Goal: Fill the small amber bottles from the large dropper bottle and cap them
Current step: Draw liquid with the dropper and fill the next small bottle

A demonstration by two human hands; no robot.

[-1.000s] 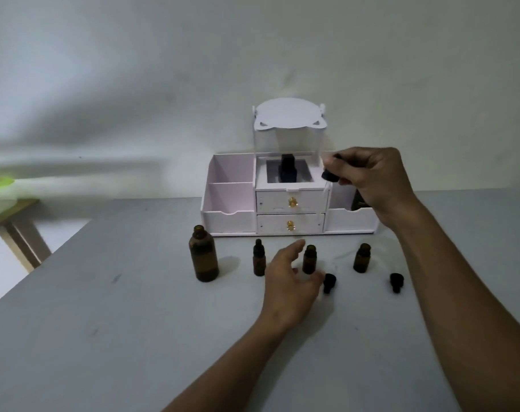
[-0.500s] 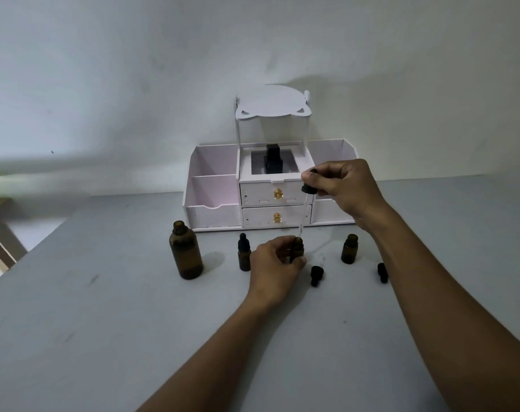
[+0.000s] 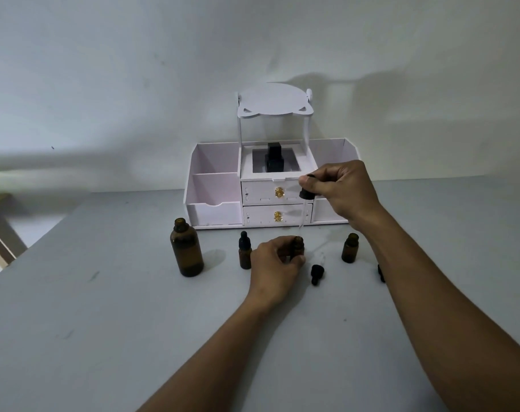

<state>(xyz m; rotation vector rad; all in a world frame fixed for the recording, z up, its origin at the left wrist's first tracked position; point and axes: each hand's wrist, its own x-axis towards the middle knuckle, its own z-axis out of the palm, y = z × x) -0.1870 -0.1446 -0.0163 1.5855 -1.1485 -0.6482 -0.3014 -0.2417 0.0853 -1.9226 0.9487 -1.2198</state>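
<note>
The large amber bottle (image 3: 186, 248) stands open at the left of the row on the grey table (image 3: 104, 322). Next to it stands a small capped amber bottle (image 3: 244, 251). My left hand (image 3: 275, 267) grips the middle small bottle (image 3: 298, 246), which is open. My right hand (image 3: 341, 193) pinches the large dropper (image 3: 305, 203) by its black bulb, its glass tube pointing down at that bottle's mouth. A third small bottle (image 3: 350, 248) stands open at the right. Two black dropper caps (image 3: 316, 273) (image 3: 381, 272) lie on the table.
A white organiser (image 3: 214, 200) with two drawers, side bins and a raised shelf stands against the wall behind the bottles; a black bottle (image 3: 274, 160) sits in its top well. A wooden table leg (image 3: 0, 233) shows at the far left.
My right hand came down from the organiser with the dropper to above the middle small bottle. My left hand closed around that bottle.
</note>
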